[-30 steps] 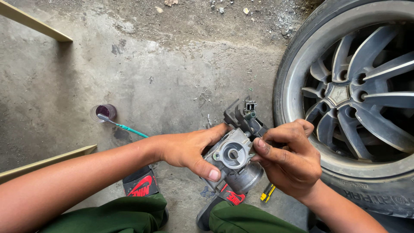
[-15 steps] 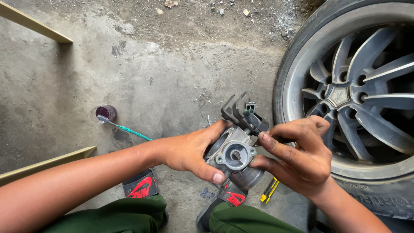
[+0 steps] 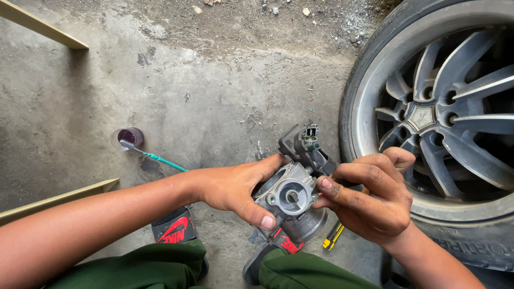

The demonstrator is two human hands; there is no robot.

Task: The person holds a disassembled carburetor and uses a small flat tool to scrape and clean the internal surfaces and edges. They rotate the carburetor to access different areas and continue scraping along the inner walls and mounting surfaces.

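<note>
My left hand (image 3: 238, 187) grips a grey metal throttle body (image 3: 292, 197) from its left side, thumb under the round bore that faces me. A black plastic sensor block with a connector (image 3: 305, 147) sits on the part's far end. My right hand (image 3: 369, 200) holds the same part from the right, fingertips pinched on its edge beside the bore. I hold the part above my knees and shoes.
A car wheel with a silver alloy rim (image 3: 444, 123) stands at the right. A small cup of purple liquid (image 3: 128, 137) with a green-handled toothbrush (image 3: 155, 157) sits on the concrete floor at left. A yellow-and-black screwdriver (image 3: 333, 235) lies below the part. Wooden strips (image 3: 43, 29) lie at left.
The throttle body has tilted a little, and my right hand has shifted down its right side, fingertips now pinching near the bore. The left hand keeps its grip.
</note>
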